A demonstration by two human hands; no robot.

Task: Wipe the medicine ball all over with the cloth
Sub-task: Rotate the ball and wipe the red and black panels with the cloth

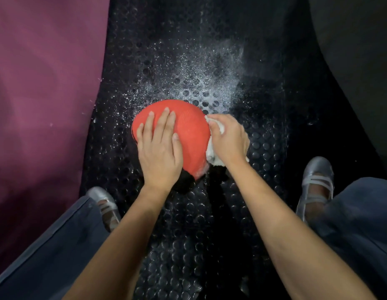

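Right, calling it as I see it from the head camera, looking straight down.
Ball: the red medicine ball (188,135) sits on the black studded floor mat (209,234), dead centre between my two arms, and its lower near part goes dark, black there as far as I can tell.
Left hand: my left hand (160,148) lies flat on top of the ball's left half, fingers straight and together, pointing away from me, thumb out toward the middle; it grasps nothing, it just presses down on the ball.
Right hand: my right hand (228,140) is on the ball's right flank, fingers curled and clenched round the white cloth (212,152).
Cloth: bunched in that fist, it shows above at the knuckles and below at the heel of the hand, squeezed between palm and ball, touching the ball's right edge.
Ball to hands: ball under the left palm, ball just left of the right fist, so one hand sits on top and one against the side.
Mat: white specks and a pale powdery smear spread on the studs beyond the ball, thickest to its far right.
Feet: a silver strapped shoe (315,185) right of the ball, another (106,204) to its left, both well apart from it, dark blue trouser legs (361,224) nearer me.
Left edge: a purple surface (41,83) runs beside the mat.
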